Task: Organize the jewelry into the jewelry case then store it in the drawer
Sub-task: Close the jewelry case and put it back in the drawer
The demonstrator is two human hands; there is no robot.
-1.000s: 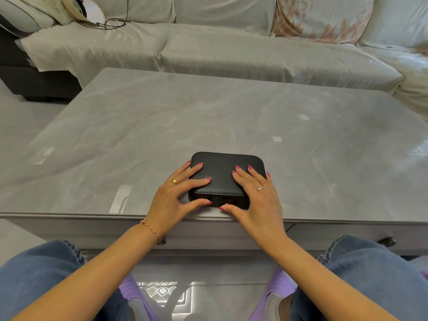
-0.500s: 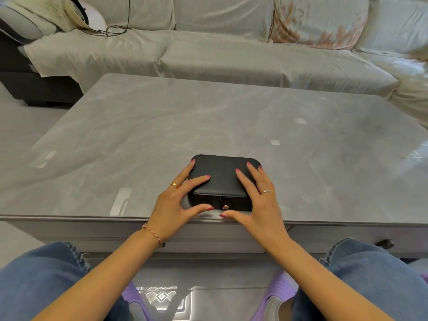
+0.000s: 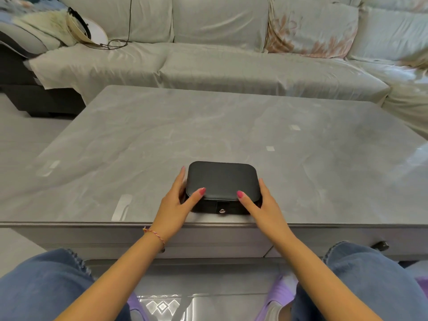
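Pale grey fabric sofa (image 3: pixel 231 66) runs along far side; floral cushion (image 3: pixel 310 33) on its right part. Grey marble-look coffee table (image 3: pixel 208 126) w/ glossy top sits nearer; a dark knob (image 3: pixel 381 245) shows on its near face at right. Black leather-look jewelry case w/ rounded corners (image 3: pixel 221 181), lid shut, snap tab facing near, rests on tabletop close to near edge, approx. centre. Left hand (image 3: pixel 176 205) grips case's left side, thumb on lid. Right hand (image 3: pixel 264 207) grips right side, thumb on lid. Braided bracelet (image 3: pixel 155 236) on left wrist.
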